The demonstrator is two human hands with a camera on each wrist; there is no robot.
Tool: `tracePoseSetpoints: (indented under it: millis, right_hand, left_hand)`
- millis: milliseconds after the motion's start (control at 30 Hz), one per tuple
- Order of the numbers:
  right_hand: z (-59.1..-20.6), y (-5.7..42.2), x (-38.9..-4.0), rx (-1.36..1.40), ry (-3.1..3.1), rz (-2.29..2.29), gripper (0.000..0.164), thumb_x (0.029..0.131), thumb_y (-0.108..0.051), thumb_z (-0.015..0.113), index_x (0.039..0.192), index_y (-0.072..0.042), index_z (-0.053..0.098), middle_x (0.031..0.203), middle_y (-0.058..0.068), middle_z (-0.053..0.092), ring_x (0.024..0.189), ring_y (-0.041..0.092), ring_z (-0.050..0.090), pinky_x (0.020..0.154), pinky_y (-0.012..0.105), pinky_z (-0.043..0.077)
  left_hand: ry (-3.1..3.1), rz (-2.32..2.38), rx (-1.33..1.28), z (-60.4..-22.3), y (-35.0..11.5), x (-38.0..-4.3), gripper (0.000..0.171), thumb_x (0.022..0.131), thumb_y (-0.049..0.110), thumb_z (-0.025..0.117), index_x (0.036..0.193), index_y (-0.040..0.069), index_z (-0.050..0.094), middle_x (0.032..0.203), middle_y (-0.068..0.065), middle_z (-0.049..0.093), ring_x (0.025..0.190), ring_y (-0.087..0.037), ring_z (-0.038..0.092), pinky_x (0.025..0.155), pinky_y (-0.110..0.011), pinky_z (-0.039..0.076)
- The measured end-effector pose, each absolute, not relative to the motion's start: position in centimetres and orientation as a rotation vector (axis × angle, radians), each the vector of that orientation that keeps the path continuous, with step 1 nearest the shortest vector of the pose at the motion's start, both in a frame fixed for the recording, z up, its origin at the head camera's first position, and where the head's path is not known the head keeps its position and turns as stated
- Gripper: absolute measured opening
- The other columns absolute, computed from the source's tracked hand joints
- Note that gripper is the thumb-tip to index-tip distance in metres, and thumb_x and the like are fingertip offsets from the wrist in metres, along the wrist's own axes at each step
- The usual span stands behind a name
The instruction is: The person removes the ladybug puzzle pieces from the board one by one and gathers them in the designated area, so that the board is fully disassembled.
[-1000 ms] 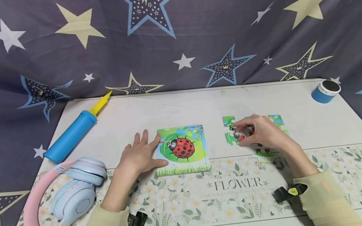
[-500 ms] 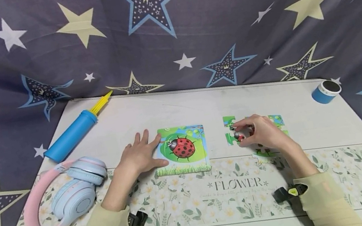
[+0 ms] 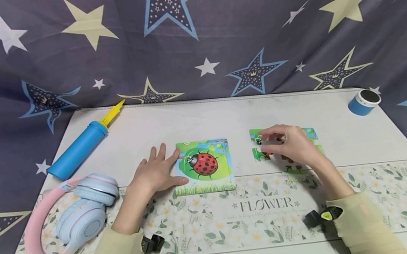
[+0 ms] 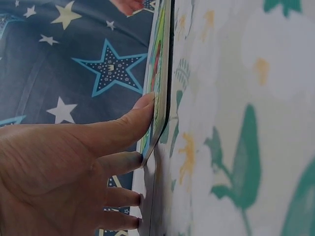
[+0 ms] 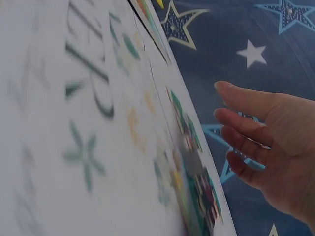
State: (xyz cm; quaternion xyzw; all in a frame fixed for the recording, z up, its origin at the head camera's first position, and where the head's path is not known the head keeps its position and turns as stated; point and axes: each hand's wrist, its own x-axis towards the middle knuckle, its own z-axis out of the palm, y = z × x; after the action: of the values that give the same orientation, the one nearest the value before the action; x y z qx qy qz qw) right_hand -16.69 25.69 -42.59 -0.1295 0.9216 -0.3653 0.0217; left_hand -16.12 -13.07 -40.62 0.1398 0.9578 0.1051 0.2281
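Note:
A square ladybug picture board (image 3: 215, 178) lies flat on the table. My left hand (image 3: 151, 175) spreads its fingers at the board's left side; in the left wrist view, the thumb (image 4: 133, 123) rests on the board's edge. To the right, several ladybug jigsaw pieces (image 3: 258, 154) lie on the table, some fitted together or close to it. My right hand (image 3: 296, 143) hovers over them, thumb and fingers apart. Nothing shows between those fingers in the right wrist view, where the pieces (image 5: 204, 196) lie below the hand (image 5: 280, 142). The hand hides the middle pieces in the head view.
Pink and blue headphones (image 3: 37, 224) lie at the left. A blue hand pump (image 3: 79, 151) with a yellow nozzle lies behind them. A small blue and white cylinder (image 3: 363, 102) stands at the back right. A starry curtain (image 3: 189, 36) hangs behind the table.
My right hand has lifted slightly off the jigsaw pieces, its thumb coming away from the ladybug's head piece. My left hand stays beside the board. The head view has shifted slightly.

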Motion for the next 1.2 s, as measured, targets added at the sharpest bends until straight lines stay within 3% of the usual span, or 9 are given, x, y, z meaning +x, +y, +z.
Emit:
tracePoseSetpoints:
  millis: [200, 633, 900, 1200]
  right_hand:
    - [-42.2, 23.1, -16.4, -0.55, 2.786, -1.258, 0.039, 0.092, -0.02, 0.079, 0.129, -0.008, 0.072, 0.121, 0.011, 0.074, 0.107, 0.028, 0.069, 0.094, 0.048, 0.057]
    - [-42.1, 15.9, -16.3, -0.834, 2.634, -1.225, 0.045, 0.088, -0.011, 0.081, 0.131, -0.005, 0.07, 0.119, 0.014, 0.074, 0.104, 0.029, 0.071, 0.094, 0.043, 0.06]
    - [-42.6, 12.0, -15.6, -0.909, 2.612, -1.096, 0.057, 0.087, -0.021, 0.085, 0.14, -0.012, 0.065, 0.123, 0.008, 0.072, 0.103, 0.022, 0.069, 0.086, 0.037, 0.06]
    - [-43.3, 9.0, -15.3, -0.95, 2.626, -1.023, 0.071, 0.08, -0.024, 0.09, 0.143, -0.009, 0.061, 0.115, 0.006, 0.074, 0.1, 0.018, 0.071, 0.087, 0.032, 0.06]
  left_hand:
    - [2.627, 0.303, 0.391, -40.6, -13.2, -16.2, 0.095, 0.095, 0.055, 0.067, 0.166, 0.016, 0.02, 0.171, -0.028, 0.003, 0.158, -0.052, 0.004, 0.125, -0.07, 0.017]
    - [2.594, 0.267, 0.428, -40.5, -13.4, -16.4, 0.129, 0.072, 0.059, 0.088, 0.167, 0.012, 0.015, 0.17, -0.031, -0.002, 0.158, -0.053, 0.0, 0.126, -0.069, 0.015]
    - [2.59, 0.257, 0.429, -40.7, -13.4, -16.4, 0.13, 0.071, 0.059, 0.089, 0.167, 0.011, 0.014, 0.17, -0.031, -0.003, 0.158, -0.053, -0.001, 0.126, -0.069, 0.015]
    - [2.595, 0.243, 0.434, -40.7, -13.4, -16.3, 0.129, 0.072, 0.059, 0.088, 0.166, 0.011, 0.015, 0.17, -0.031, -0.001, 0.157, -0.054, 0.001, 0.125, -0.07, 0.016]
